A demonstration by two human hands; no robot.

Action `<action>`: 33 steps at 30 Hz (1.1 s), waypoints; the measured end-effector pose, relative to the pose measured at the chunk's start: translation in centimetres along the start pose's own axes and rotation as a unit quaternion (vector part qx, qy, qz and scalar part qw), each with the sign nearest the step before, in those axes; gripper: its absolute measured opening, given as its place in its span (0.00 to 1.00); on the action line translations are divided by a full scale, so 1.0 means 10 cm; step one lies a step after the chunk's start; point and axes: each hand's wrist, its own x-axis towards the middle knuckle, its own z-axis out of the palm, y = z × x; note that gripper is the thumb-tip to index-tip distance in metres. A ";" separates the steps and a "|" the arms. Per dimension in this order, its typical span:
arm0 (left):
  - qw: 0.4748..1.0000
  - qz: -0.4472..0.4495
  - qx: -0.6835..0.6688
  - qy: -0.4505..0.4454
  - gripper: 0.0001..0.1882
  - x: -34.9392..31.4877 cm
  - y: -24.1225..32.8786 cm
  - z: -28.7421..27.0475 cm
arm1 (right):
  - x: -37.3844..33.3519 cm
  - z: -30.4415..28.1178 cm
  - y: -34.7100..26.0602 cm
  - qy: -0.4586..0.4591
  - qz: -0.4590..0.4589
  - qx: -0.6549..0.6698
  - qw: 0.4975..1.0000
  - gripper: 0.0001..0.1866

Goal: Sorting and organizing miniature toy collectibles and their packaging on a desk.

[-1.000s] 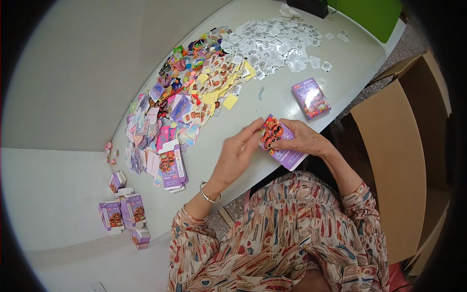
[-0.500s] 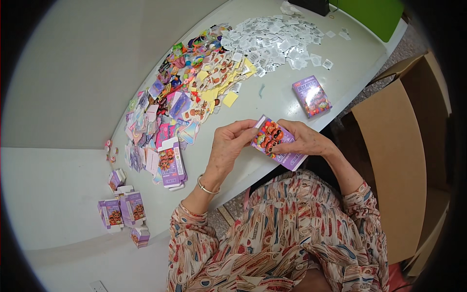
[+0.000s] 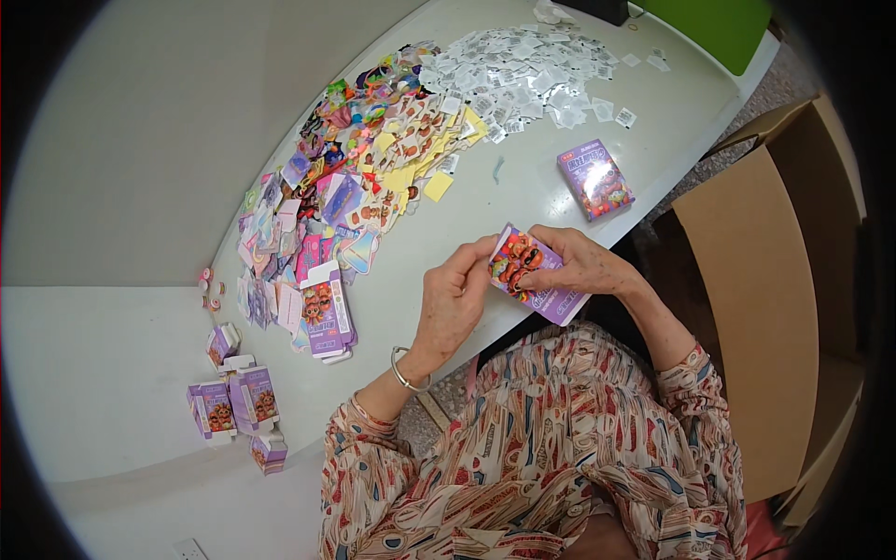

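A small purple carton (image 3: pixel 525 265) with red cartoon figures is held tilted above the table's near edge. My right hand (image 3: pixel 590 267) grips it from the right, its thumb lying across the printed front. At the upper left end of the carton, my left hand (image 3: pixel 455 297) has its fingers curled and the fingertips against the white edge; what the thumb does behind them is partly hidden. A bracelet (image 3: pixel 406 370) circles my left wrist. Farther right on the table lies another purple carton (image 3: pixel 595 180), closed. Left of my hands, flat purple cartons (image 3: pixel 327 317) lie stacked.
Heaps of small white packets (image 3: pixel 523 75), yellow-backed cards (image 3: pixel 411 149), and colourful bagged trinkets and cards (image 3: pixel 280 233) cover the far and left table. Several purple boxes (image 3: pixel 252 397) stand at the left. A large open cardboard box (image 3: pixel 747 317) sits on the right, beside the table.
My left hand has shifted slightly, its thumb leaving the carton's front and its fingers curling at the end edge. The right hand keeps its grip on the carton.
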 end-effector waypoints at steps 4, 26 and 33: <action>0.976 -0.134 -0.152 -0.084 0.13 0.14 0.08 -0.19 | 0.00 0.01 0.06 -0.014 -0.011 0.013 1.000 0.23; 0.995 -0.032 -0.097 -0.018 0.14 0.05 -0.13 0.05 | 0.01 -0.02 0.10 0.007 0.011 -0.033 0.999 0.26; 0.855 -0.218 -0.470 -0.027 0.12 0.26 -0.14 -0.23 | -0.04 -0.13 -0.07 0.049 -0.055 0.296 0.952 0.51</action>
